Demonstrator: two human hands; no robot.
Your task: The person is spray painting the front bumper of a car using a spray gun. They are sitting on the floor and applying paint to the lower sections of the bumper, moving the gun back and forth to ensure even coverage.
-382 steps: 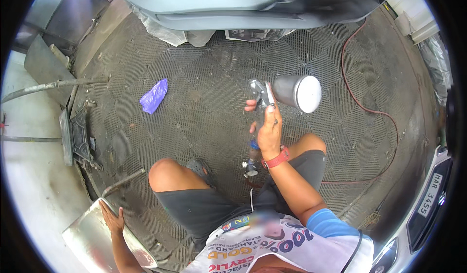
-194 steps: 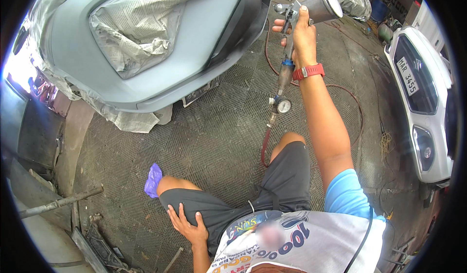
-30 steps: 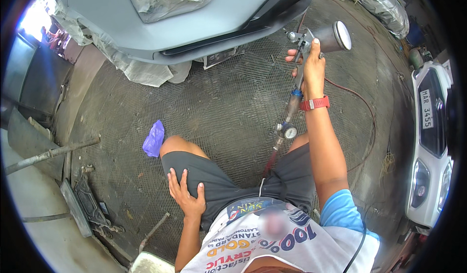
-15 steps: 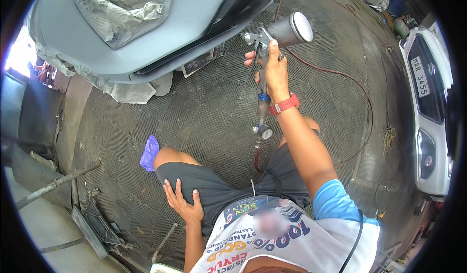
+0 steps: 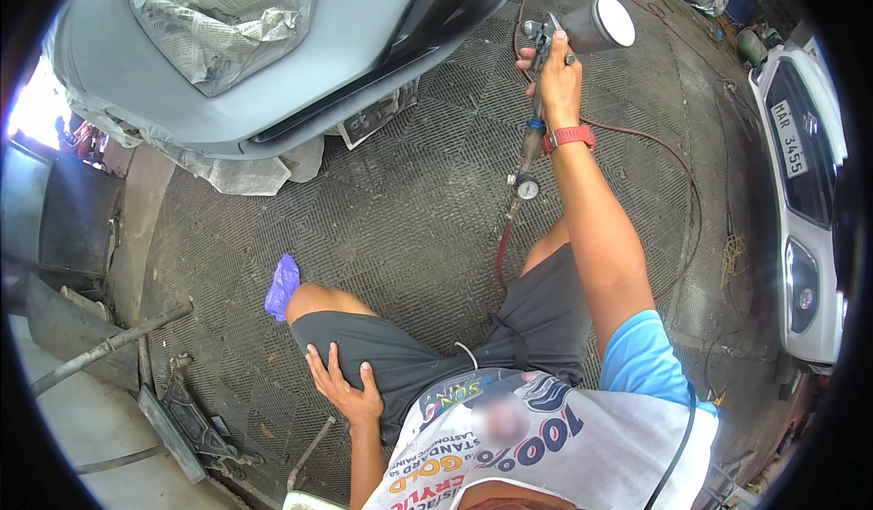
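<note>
My right hand (image 5: pixel 561 83) grips a spray gun (image 5: pixel 538 55) by its handle, in front of me and to the right of the car bumper. A grey paint cup (image 5: pixel 587 30) with a white lid is joined to the gun and tilts to the right. Below the handle sit a round pressure gauge (image 5: pixel 527 188) and a red air hose (image 5: pixel 502 251). My left hand (image 5: pixel 348 385) rests on my left thigh with its fingers spread. The grey car bumper (image 5: pixel 350 51) at the upper left has a newspaper-covered opening (image 5: pixel 223 24).
Masking paper (image 5: pixel 241 175) hangs under the bumper. The hose (image 5: pixel 668 146) loops over the patterned floor on the right, near a white car (image 5: pixel 773 210). Metal pipes and brackets (image 5: pixel 186 410) stand at the lower left. Purple plastic (image 5: pixel 284 287) covers my left foot.
My right hand has moved the spray gun right and farther from me, away from the bumper. The gauge and hose have followed. My left hand stays on the thigh.
</note>
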